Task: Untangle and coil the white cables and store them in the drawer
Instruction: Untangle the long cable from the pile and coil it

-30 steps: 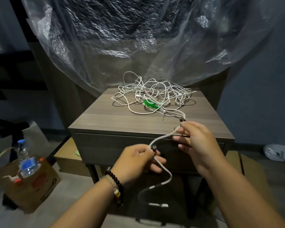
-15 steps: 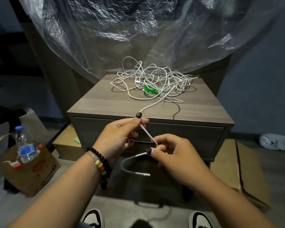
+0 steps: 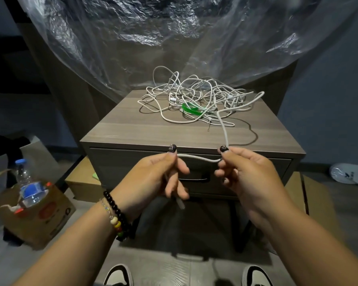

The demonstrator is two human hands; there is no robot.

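The left hand (image 3: 159, 178) and the right hand (image 3: 250, 172) are raised in front of the closed drawer (image 3: 132, 168) of a wooden nightstand, and both grasp one white cable (image 3: 198, 158). The left thumb and fingers (image 3: 181, 166) pinch the cable at 9 o'clock of the short span, and the right fingers (image 3: 222, 150) pinch it at 3 o'clock; the span sags slightly between them. Below the left hand the cable's end (image 3: 180, 203) hangs toward 6 o'clock, blurred. From the right hand the cable climbs toward 12 o'clock over the front edge of the worktop (image 3: 120, 129), bends toward 2 o'clock and runs into the tangled pile of white cables (image 3: 194, 93) at the back of the worktop. A green clip (image 3: 191, 109) lies among the strands.
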